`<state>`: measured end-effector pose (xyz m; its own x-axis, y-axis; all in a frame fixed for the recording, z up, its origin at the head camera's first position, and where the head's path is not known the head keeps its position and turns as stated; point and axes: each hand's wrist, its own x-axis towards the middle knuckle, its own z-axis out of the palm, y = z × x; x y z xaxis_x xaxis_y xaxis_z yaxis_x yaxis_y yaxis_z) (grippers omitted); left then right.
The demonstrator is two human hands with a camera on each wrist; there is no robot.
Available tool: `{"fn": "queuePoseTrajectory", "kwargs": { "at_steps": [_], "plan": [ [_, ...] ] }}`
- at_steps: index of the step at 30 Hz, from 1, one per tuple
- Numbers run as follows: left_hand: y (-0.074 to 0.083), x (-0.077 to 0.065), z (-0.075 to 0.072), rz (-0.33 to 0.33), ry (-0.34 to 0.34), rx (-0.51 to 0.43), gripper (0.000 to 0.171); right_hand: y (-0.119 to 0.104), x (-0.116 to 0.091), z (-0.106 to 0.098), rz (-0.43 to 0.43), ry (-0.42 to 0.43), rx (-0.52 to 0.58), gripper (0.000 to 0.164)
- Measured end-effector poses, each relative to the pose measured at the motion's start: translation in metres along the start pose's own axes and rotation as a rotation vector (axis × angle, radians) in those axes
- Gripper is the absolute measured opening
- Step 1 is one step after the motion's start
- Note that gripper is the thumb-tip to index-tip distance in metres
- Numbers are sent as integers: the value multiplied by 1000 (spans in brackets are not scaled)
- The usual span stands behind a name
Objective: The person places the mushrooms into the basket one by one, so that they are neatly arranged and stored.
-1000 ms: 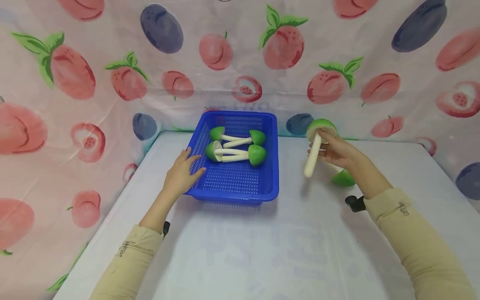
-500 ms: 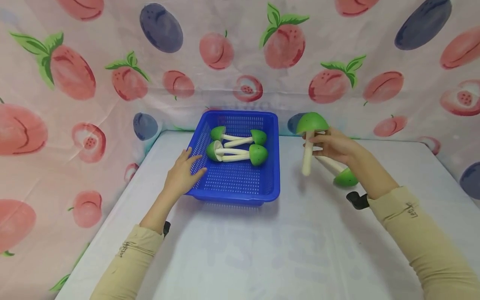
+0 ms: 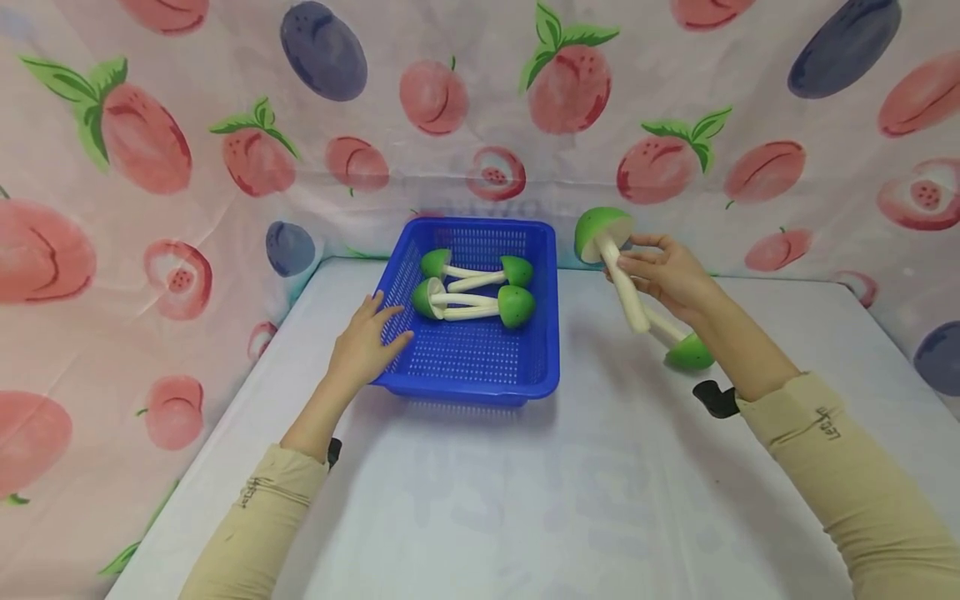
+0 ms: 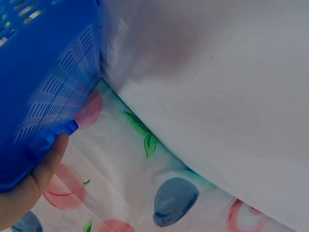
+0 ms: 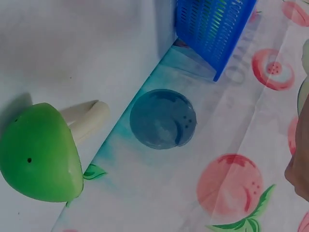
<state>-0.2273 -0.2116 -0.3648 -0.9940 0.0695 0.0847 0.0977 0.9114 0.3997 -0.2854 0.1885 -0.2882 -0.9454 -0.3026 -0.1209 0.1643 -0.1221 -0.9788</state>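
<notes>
In the head view, my left hand [image 3: 365, 343] rests on the left rim of a blue plastic basket [image 3: 480, 389], fingers spread. One of its fingertips meets the rim in the left wrist view. My right hand [image 3: 670, 275] holds a toy mushroom [image 3: 602, 233] by its white stem, raised off the table right of the basket. Its green cap points up and left, the stem slanting down to the right. Beneath that hand a second green-capped mushroom [image 3: 690, 352] lies on the table; it appears large in the right wrist view. Several similar mushrooms [image 3: 516, 307] lie inside the basket.
White cloth covers the table [image 3: 480, 500]. A fruit-printed curtain [image 3: 442, 183] hangs along the back and left edges. Each wrist carries a black mount, the right one [image 3: 716, 399] showing below the sleeve.
My right hand has raised the mushroom slightly and tilted it, its cap shifting left and up and its stem swinging right. My left hand and the basket stay in place.
</notes>
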Motion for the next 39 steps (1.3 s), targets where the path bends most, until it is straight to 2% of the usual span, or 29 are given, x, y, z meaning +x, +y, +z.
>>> {"fn": "queuePoseTrajectory", "kwargs": {
  "at_steps": [5, 10, 13, 19, 24, 26, 30, 35, 39],
  "plan": [
    [-1, 0, 2, -4, -5, -1, 53, 0, -2, 1, 23, 14, 74, 39],
    [-1, 0, 3, -7, -10, -4, 53, 3, -2, 1, 51, -52, 154, 9],
    [-1, -1, 3, -9, -9, -3, 53, 3, -1, 2, 78, -71, 183, 13],
    [-1, -1, 4, -2, -13, 1, 53, 0, 3, 5, 66, -106, 218, 15],
    [-1, -2, 4, -9, -17, 5, 53, -8, 9, 17, 85, -90, 150, 51],
    [-1, -3, 3, -12, -17, 8, 53, -12, 14, 25, 91, -84, 118, 47],
    [-1, -3, 1, -2, -9, 11, 53, -20, 27, 40, 95, -77, 97, 14],
    [-1, -1, 0, -1, -3, 14, 53, -26, 45, 61, 126, -89, 27, 12],
    [-1, 1, 1, 0, -1, 16, 52, -25, 57, 77, 116, -124, -93, 38]
  ]
}}
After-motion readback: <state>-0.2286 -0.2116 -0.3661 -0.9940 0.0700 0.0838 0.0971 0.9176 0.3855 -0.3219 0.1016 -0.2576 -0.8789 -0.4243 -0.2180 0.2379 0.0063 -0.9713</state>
